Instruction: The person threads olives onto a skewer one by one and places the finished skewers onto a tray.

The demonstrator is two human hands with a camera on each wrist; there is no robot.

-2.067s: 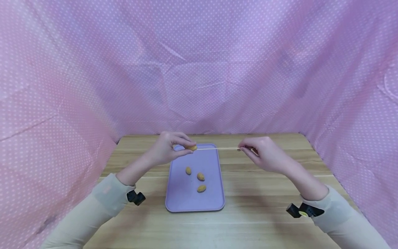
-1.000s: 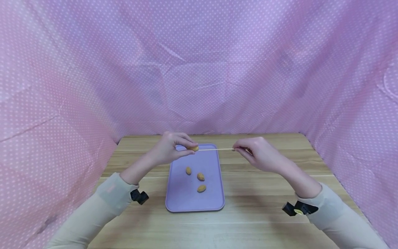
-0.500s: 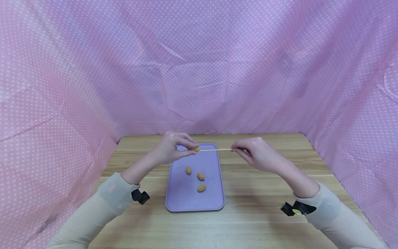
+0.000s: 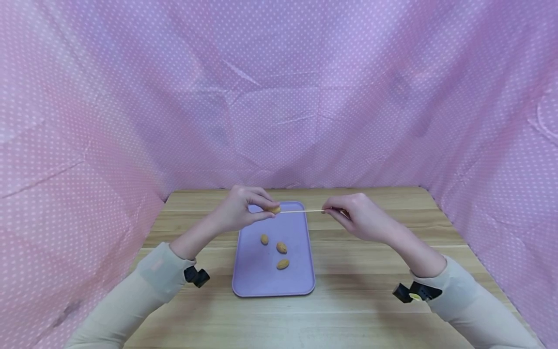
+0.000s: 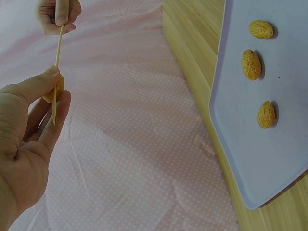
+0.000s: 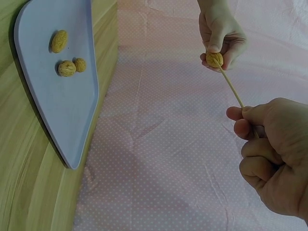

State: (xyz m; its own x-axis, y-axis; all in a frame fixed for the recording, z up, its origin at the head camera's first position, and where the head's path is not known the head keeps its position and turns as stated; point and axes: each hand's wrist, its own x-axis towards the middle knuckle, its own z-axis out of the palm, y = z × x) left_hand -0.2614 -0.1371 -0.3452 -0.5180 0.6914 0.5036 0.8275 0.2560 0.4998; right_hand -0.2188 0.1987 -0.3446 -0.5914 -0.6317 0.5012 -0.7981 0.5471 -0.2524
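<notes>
In the head view my left hand [image 4: 246,207] pinches a wrinkled yellow-brown dried fruit [image 4: 274,209] between thumb and fingers, above the tray's far end. My right hand [image 4: 359,215] grips a thin wooden skewer [image 4: 301,211], held roughly level between the hands. The left wrist view shows the skewer [image 5: 58,48] crossing the held fruit [image 5: 60,89], its pointed tip beyond the fruit near my left fingers. Whether it pierces the fruit or lies along its side I cannot tell. From the right wrist view, the skewer [image 6: 231,86] meets the fruit [image 6: 214,59].
A lilac tray [image 4: 253,283] lies on the wooden table [image 4: 348,300]. On it rest three more dried fruits: one at left [image 4: 264,239], one in the middle [image 4: 281,247], one nearer [image 4: 283,264]. Pink dotted cloth [image 4: 279,135] hangs behind and at both sides.
My right hand has moved left toward the fruit, and the visible skewer length between the hands has shortened. My left hand has shifted slightly right. The tray's fruits stay put.
</notes>
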